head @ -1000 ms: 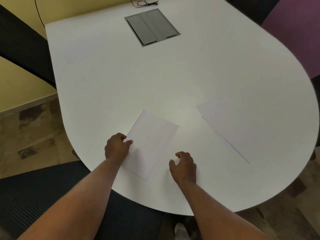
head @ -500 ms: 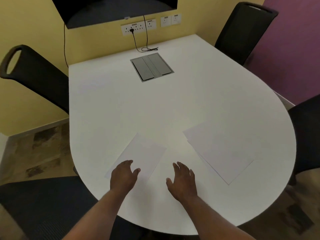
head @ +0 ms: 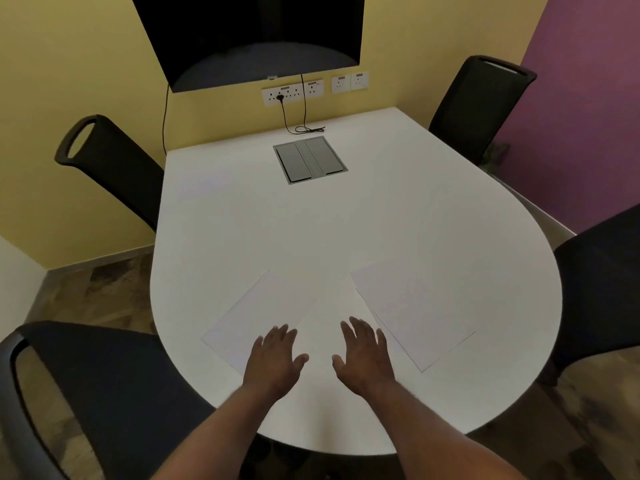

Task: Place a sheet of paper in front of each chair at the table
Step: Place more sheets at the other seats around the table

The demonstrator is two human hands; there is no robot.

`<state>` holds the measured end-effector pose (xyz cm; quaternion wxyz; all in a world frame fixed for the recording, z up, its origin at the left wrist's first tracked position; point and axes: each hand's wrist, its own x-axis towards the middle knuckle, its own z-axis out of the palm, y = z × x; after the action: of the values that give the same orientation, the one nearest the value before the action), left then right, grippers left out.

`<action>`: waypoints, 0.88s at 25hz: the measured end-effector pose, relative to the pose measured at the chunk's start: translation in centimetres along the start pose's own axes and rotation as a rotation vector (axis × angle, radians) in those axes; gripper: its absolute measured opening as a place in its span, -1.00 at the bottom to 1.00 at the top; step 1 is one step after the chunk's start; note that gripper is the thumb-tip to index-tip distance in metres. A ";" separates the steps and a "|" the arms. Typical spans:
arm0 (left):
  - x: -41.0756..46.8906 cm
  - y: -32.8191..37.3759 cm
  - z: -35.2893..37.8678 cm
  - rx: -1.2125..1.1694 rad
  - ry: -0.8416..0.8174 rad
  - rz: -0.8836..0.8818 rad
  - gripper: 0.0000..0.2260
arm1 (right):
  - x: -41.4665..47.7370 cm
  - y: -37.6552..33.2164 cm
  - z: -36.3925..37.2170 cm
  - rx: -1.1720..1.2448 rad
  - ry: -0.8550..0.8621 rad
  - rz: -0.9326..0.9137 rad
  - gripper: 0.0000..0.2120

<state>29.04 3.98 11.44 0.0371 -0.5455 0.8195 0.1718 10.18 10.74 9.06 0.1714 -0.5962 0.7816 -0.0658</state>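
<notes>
At the near left a black mesh-backed office chair (head: 104, 403) stands against the white round-ended table (head: 346, 230). Before it lies a white sheet of paper (head: 256, 317), angled. The left hand (head: 275, 362) hovers open over that sheet's near corner, fingers spread; contact cannot be told. The right hand (head: 363, 355), equally open and empty, is just beside it over bare tabletop. To the right lies a second white paper sheet (head: 412, 306), near the black chair at the right edge (head: 602, 282).

Four black chairs (head: 114, 168) ring one white worktop (head: 346, 230). Two paper sheets (head: 259, 313) lie there. One wall screen (head: 249, 36) hangs above.
</notes>
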 end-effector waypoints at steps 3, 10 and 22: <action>-2.4 2.6 1.0 -0.003 0.017 0.016 -0.41 | -1.9 1.5 -1.2 -0.027 0.012 -0.035 -0.30; -7.6 8.2 3.8 -0.026 0.017 -0.003 -0.40 | -6.7 6.6 -4.1 -0.084 0.020 -0.081 -0.30; -3.7 18.5 6.7 -0.035 -0.018 -0.112 -0.40 | -1.9 18.3 -8.8 -0.034 0.015 -0.124 -0.32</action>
<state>12.90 15.85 10.52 0.0444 -0.5894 0.7842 0.1886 -9.10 16.80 12.04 0.1510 -0.6457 0.7455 -0.0676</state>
